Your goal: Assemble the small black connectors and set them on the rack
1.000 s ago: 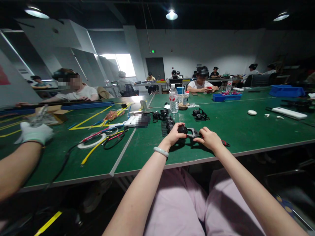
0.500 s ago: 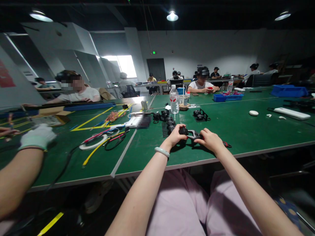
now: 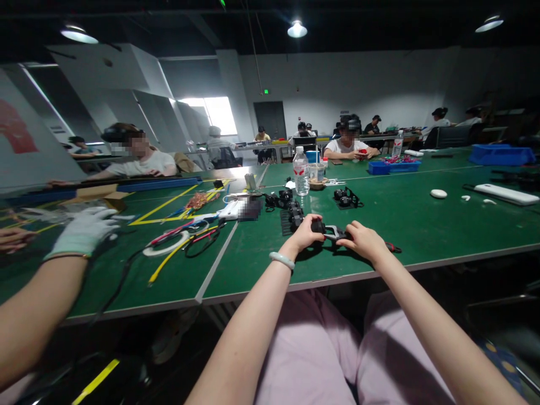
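Over the front of the green table (image 3: 253, 264), my left hand (image 3: 307, 233) is closed around a small black part (image 3: 319, 227). My right hand (image 3: 361, 242) pinches the dark end of a silver-grey framed piece (image 3: 332, 232). That piece spans the gap between my hands and meets the black part; whether they are joined I cannot tell. A red-and-black tip (image 3: 393, 247) shows just right of my right hand, its other end hidden. Black ribbed parts (image 3: 292, 218) lie beside my left hand, and another black assembly (image 3: 348, 198) sits farther back.
At the left, a co-worker's gloved hand (image 3: 86, 229) works near a cardboard box (image 3: 101, 197). Cables and a white ring (image 3: 166, 244) lie nearby. A water bottle (image 3: 301, 173) stands ahead. Rightward are a white round case (image 3: 438, 194), earbuds and a white bar (image 3: 506, 194).
My hands keep nearly the same hold on the black part and framed piece. The view has shifted slightly. The co-worker's gloved hand has moved right, its fingers more spread.
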The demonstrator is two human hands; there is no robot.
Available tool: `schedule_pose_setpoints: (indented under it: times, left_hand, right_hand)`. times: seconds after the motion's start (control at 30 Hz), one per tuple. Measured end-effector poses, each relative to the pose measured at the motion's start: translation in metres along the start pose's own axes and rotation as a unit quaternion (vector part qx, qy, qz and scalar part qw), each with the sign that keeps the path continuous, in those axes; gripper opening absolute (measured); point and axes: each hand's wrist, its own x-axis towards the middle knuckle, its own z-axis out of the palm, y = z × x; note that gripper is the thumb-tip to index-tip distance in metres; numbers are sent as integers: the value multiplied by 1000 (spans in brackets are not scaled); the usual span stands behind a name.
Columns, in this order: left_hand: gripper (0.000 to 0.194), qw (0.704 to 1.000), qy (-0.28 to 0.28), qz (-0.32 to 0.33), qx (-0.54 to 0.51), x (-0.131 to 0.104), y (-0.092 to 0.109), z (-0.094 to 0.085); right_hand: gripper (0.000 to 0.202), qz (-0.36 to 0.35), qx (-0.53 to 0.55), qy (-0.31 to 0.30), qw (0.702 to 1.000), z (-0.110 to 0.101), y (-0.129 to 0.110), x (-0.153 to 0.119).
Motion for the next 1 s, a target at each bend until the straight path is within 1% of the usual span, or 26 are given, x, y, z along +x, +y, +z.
schedule_pose_setpoints:
  times: [0.2,0.6,0.87,1.0]
  left_hand:
    - [53,999,-14,2,29,1,-2,-1]
    - [53,998,-16,8,59,5,-5,-1]
    - [53,998,-14,14,65,3,-2,1]
    - [54,997,-24,14,78,2,-1,0]
  right_hand:
    - [52,-4,0,-9,1000,1,2,1]
    - [57,12,-14,-34,999,0,1,2]
    - [57,7,-10,-33,999,-2,2,2]
    - [56,3,-3,-33,999,-2,4,1]
